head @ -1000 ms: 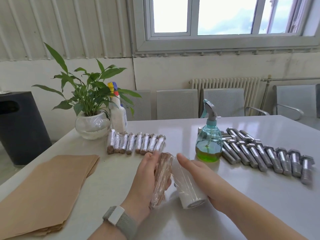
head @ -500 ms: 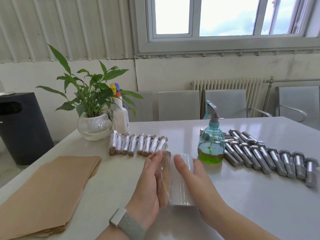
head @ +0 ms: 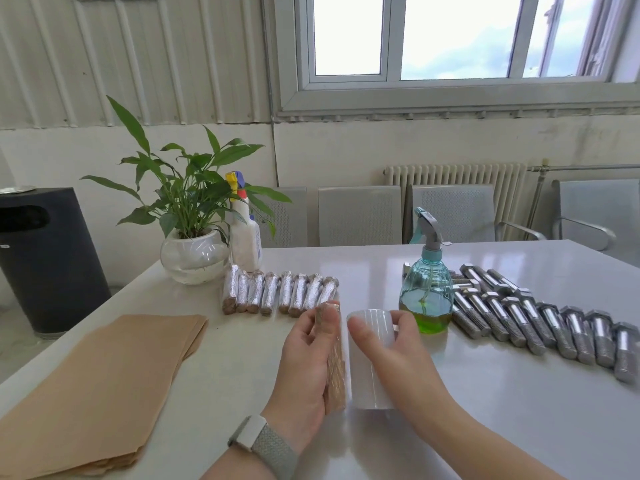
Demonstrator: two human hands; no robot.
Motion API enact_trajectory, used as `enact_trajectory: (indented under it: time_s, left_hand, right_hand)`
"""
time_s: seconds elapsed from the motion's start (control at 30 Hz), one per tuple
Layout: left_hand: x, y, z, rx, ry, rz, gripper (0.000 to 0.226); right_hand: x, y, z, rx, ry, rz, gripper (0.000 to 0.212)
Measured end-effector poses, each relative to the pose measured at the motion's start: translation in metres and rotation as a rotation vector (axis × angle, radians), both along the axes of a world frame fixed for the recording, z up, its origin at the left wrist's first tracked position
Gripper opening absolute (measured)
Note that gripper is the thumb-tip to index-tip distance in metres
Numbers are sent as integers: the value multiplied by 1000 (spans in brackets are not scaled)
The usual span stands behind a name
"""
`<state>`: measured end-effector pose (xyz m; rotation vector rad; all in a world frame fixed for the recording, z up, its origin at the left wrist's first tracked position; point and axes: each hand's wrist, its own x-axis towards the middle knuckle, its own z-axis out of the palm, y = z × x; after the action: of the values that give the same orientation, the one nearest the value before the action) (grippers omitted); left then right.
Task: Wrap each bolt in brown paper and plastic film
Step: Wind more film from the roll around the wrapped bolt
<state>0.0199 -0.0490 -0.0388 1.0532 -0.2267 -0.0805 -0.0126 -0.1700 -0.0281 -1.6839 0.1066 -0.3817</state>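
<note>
a: head view first. what are the hands up to?

b: the left hand [head: 304, 362] is curled round a paper-wrapped bolt [head: 335, 358], thumb on the near side, fingertips at its far end. the bolt lies lengthwise away from the person, with film already glossy over the brown paper.

a: and the right?

b: the right hand [head: 391, 355] grips the roll of plastic film [head: 370, 362], thumb on its left flank and fingers over the top. the roll sits just beside the bolt, almost touching; i cannot tell whether a sheet of film runs between them.

a: where's everything else on the table [head: 450, 427]?

b: a row of finished wrapped bolts [head: 277, 292] lies beyond the hands, near a potted plant [head: 194, 233] and a white spray bottle [head: 245, 230]. bare bolts [head: 540, 320] lie in a long row to the right, behind a teal spray bottle [head: 426, 289] with green liquid. a stack of brown paper sheets [head: 97, 386] rests at the left edge. there's a watch band [head: 263, 445] on the left wrist.
</note>
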Motion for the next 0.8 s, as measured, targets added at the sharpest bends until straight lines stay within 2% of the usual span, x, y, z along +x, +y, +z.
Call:
enact_trajectory:
  time_s: [0.1, 0.2, 0.27, 0.37, 0.43, 0.5, 0.63, 0.8]
  left_hand:
    - [3, 0, -2, 115, -60, 69, 42]
    - [3, -1, -2, 274, -159, 160, 28]
    - [0, -3, -1, 292, -191, 218, 29]
    - [-8, -7, 1, 226, -187, 272, 43]
    - [-11, -8, 3, 130, -132, 245, 46]
    - [-12, -7, 5, 31, -49, 165, 42]
    - [-10, -7, 1, -78, 84, 71, 49]
    - [-11, -6, 1, -189, 273, -112, 48]
  right_hand:
    - [-3, 2, 1, -11, -54, -18, 67]
    - [-6, 7, -1, 4, -67, -55, 80]
    - [-8, 10, 0, 34, -75, -62, 72]
    - [-9, 12, 0, 135, -85, -66, 45]
    - [-10, 14, 1, 170, -91, -61, 39]
    - [-11, 16, 2, 178, -90, -42, 46]
    - [-10, 14, 4, 196, -55, -16, 56]
    - [-7, 9, 6, 203, 120, 86, 62]
